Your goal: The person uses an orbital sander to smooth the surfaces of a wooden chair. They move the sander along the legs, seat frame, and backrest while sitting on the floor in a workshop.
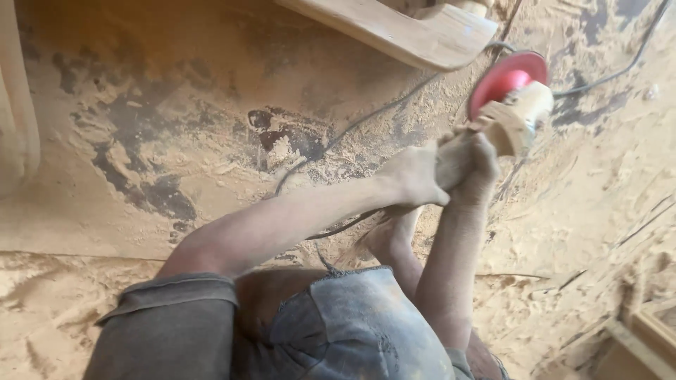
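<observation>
Both of my hands grip a small pale block of wood (pixel 517 119) held out over the floor. My left hand (pixel 415 176) wraps the near end of the piece from the left, and my right hand (pixel 477 163) clasps it from below and the right. The far end of the block presses against a red sanding disc (pixel 508 76) that stands just beyond it. My forearms and hands are coated in fine sawdust. My bare foot (pixel 391 236) shows below the hands, above my bent knee in worn blue shorts.
Sawdust covers the floor all around. A black cable (pixel 620 70) runs from the disc machine to the upper right, and another thin cable (pixel 352 127) snakes across the floor. A curved wooden plank (pixel 394 28) lies at the top; wooden frame pieces (pixel 637 341) sit at the lower right.
</observation>
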